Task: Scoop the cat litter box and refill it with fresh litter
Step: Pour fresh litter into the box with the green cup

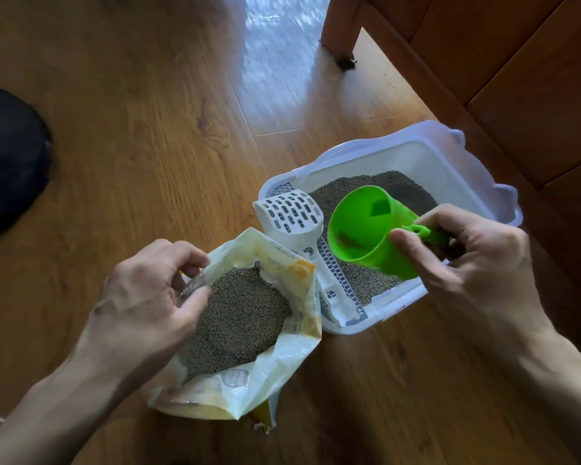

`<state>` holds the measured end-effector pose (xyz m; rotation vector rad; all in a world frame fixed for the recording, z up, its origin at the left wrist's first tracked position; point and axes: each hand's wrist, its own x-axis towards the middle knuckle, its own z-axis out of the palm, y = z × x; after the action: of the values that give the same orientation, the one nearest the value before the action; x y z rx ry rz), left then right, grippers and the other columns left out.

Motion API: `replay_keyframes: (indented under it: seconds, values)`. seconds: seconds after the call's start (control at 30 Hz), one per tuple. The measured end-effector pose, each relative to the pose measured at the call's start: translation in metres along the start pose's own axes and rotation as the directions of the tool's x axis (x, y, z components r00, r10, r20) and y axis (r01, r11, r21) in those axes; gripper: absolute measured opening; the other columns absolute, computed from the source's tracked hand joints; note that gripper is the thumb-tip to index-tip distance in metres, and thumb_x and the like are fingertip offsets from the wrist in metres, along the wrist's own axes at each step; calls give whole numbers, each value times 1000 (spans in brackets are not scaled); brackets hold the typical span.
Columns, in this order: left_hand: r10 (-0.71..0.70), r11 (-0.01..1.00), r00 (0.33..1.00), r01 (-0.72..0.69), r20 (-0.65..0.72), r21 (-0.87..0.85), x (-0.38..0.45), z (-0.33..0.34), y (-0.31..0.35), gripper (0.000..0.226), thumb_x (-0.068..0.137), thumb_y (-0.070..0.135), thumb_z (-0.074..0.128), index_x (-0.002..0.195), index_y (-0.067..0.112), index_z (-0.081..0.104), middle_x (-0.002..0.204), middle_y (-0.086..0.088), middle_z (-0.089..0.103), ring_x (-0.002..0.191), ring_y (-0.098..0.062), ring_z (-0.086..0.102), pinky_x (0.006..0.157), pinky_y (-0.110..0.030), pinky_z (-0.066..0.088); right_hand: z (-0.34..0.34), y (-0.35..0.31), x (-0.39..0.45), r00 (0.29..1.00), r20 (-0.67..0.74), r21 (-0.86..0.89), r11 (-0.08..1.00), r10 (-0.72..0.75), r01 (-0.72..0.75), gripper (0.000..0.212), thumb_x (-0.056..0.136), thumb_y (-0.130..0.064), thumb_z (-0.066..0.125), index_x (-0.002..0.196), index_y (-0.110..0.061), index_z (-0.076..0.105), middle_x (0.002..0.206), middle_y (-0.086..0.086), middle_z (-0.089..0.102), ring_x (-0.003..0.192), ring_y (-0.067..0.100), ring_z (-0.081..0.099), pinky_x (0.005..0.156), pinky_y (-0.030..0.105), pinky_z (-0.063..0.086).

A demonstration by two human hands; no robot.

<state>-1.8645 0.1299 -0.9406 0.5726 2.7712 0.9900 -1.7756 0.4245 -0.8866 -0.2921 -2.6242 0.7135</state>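
A white plastic litter box (pixel 450 169) sits on the wooden floor with grey litter spread over its bottom. A white slotted scoop (pixel 292 216) leans on its left rim. Left of the box stands an open yellow-and-white litter bag (pixel 282 357), full of grey granules. My left hand (pixel 148 297) pinches the bag's left edge and holds it open. My right hand (pixel 477 260) grips the handle of a green scoop cup (pixel 366 229), which hangs tilted over the box with its mouth towards the bag; only a trace of litter shows inside.
A dark wooden furniture leg (pixel 341 31) and wooden panels (pixel 517 78) stand behind and right of the box. A black rounded object (pixel 7 162) lies at the left edge. Bare wooden floor (pixel 148 112) stretches beyond the bag.
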Motion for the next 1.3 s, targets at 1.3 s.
replay_keyframes:
  seconds: [1.3]
  values:
    - [-83,996,994,80,-66,-48,-13,0,-15,22,75,9,76,88,25,69,78,11,59,68,-5,57,59,-14,44,151,-83,-57,730,610,106,944,-309,311,17,90,-30,51,82,-24,37,75,-4,51,75,23,49,72,41,34]
